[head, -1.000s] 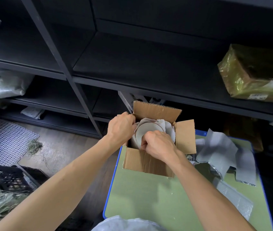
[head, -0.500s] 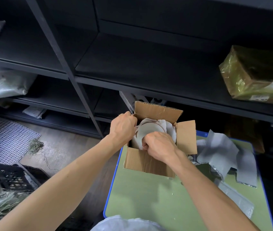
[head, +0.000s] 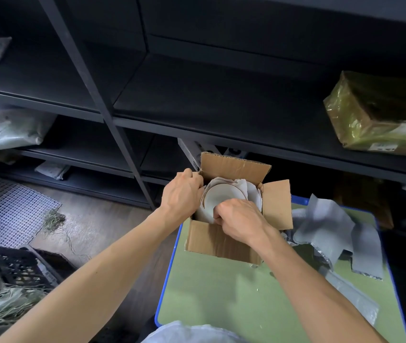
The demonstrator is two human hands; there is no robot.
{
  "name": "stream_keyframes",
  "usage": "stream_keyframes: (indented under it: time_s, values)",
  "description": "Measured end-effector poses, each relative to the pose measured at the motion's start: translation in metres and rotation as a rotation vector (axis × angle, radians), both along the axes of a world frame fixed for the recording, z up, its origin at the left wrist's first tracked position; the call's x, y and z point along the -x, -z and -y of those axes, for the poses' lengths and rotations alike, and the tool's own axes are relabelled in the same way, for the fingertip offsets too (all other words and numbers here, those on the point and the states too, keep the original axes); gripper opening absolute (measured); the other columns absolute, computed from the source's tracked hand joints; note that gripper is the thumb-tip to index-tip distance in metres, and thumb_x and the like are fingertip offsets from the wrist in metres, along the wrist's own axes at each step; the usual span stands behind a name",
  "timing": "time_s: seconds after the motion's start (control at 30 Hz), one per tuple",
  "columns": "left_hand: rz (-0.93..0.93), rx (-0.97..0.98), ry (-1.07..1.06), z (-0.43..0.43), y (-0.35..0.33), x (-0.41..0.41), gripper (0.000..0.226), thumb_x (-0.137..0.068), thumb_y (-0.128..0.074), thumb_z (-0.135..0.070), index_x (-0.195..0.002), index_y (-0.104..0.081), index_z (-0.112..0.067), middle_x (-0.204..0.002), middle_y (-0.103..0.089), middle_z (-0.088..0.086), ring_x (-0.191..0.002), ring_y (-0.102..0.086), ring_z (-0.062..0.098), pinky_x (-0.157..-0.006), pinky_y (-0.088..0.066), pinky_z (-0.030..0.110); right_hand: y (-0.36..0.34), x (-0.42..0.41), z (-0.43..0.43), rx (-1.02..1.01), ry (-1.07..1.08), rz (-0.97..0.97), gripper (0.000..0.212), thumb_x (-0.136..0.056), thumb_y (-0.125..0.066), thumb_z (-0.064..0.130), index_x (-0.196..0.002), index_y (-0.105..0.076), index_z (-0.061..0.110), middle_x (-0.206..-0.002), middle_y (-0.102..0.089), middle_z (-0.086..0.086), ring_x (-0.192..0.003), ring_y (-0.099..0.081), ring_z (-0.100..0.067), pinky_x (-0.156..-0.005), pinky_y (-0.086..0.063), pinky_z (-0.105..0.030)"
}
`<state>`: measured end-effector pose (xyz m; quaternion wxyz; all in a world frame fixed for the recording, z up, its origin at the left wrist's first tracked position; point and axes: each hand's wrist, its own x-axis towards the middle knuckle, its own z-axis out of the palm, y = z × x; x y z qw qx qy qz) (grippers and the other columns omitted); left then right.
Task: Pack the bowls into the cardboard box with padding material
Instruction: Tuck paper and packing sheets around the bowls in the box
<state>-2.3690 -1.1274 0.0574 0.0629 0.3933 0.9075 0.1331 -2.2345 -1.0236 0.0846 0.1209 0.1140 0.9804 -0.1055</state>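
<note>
An open cardboard box [head: 219,241] stands on the far left of a green table [head: 221,293]. A white bowl [head: 220,196] lies inside it, bedded in grey-white padding sheets [head: 252,191] that line the box walls. My left hand [head: 180,194] grips the box's left wall at the top edge, fingers curled over into the box. My right hand [head: 240,219] reaches in over the near wall, its fingers curled at the bowl's near rim and the padding there; the fingertips are hidden.
Loose grey padding sheets [head: 330,233] and clear bubble wrap [head: 353,300] lie on the table's right side. Dark metal shelving [head: 197,102] stands just behind the box, with a yellow-wrapped parcel [head: 380,115] on it. A black crate [head: 21,268] sits on the floor at left.
Both hands stay at the box. My right hand has shifted slightly within the box opening; the bowl and the box have not visibly moved.
</note>
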Motion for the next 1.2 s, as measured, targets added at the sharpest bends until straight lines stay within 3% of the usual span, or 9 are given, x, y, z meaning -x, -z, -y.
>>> stream_keyframes:
  time_s: [0.2,0.47,0.6,0.8,0.93,1.03,1.2]
  values:
    - [0.013,-0.026,0.018,0.002,-0.008,-0.004,0.033,-0.103,-0.042,-0.039,-0.098,-0.065,-0.017,-0.094,-0.054,-0.003,-0.082,-0.048,0.014,-0.064,-0.045,0.031,0.006,-0.003,0.003,0.026,0.041,-0.091,0.020,-0.092,-0.055,0.017,-0.104,-0.070,0.024,-0.101,-0.072,-0.004,-0.099,-0.064,-0.029,-0.065,-0.037,-0.031]
    - [0.006,-0.043,0.025,0.003,-0.012,-0.006,0.022,-0.102,-0.046,-0.024,-0.097,-0.065,-0.015,-0.098,-0.060,0.001,-0.087,-0.057,0.017,-0.064,-0.042,0.028,0.013,-0.004,0.002,0.100,0.053,-0.059,0.028,-0.084,-0.053,0.000,-0.099,-0.069,0.018,-0.098,-0.072,-0.004,-0.099,-0.063,-0.028,-0.073,-0.044,-0.032]
    - [0.028,-0.010,0.001,0.003,-0.011,-0.005,0.020,-0.102,-0.046,-0.024,-0.098,-0.064,-0.017,-0.099,-0.060,0.002,-0.078,-0.047,0.014,-0.064,-0.037,0.027,0.016,-0.003,0.005,0.093,0.058,-0.079,0.030,-0.085,-0.053,-0.001,-0.099,-0.071,0.018,-0.099,-0.072,-0.005,-0.099,-0.063,-0.028,-0.070,-0.037,-0.029]
    - [0.076,-0.098,0.015,0.011,-0.006,0.000,0.020,-0.101,-0.045,-0.030,-0.101,-0.064,-0.024,-0.093,-0.056,-0.010,-0.075,-0.049,0.011,-0.061,-0.037,0.026,0.012,-0.008,0.005,0.087,0.125,-0.115,0.026,-0.089,-0.053,0.010,-0.099,-0.074,0.022,-0.099,-0.074,-0.002,-0.098,-0.065,-0.026,-0.077,-0.053,-0.036]
    - [0.124,-0.151,0.001,0.022,-0.010,-0.002,0.016,-0.100,-0.046,-0.036,-0.094,-0.054,-0.023,-0.086,-0.061,-0.007,-0.068,-0.057,0.016,-0.056,-0.041,0.029,0.010,-0.015,0.011,0.072,0.166,-0.165,0.024,-0.093,-0.051,0.016,-0.100,-0.073,0.024,-0.101,-0.073,0.003,-0.098,-0.064,-0.025,-0.075,-0.052,-0.035]
    - [0.194,-0.145,-0.034,0.029,-0.012,-0.011,0.027,-0.095,-0.056,-0.042,-0.089,-0.042,-0.020,-0.073,-0.057,-0.003,-0.064,-0.057,0.024,-0.055,-0.042,0.034,0.009,-0.020,0.018,0.033,0.211,-0.209,0.022,-0.095,-0.047,0.020,-0.092,-0.069,0.023,-0.091,-0.065,0.005,-0.092,-0.060,-0.025,-0.065,-0.048,-0.037]
    - [0.228,-0.164,-0.021,0.030,0.005,-0.012,0.024,-0.091,-0.059,-0.025,-0.089,-0.035,-0.025,-0.069,-0.054,-0.006,-0.059,-0.052,0.018,-0.053,-0.041,0.037,0.018,-0.039,0.032,0.070,0.298,-0.279,0.019,-0.098,-0.054,0.023,-0.105,-0.071,0.022,-0.100,-0.065,0.005,-0.103,-0.056,-0.019,-0.077,-0.050,-0.038]
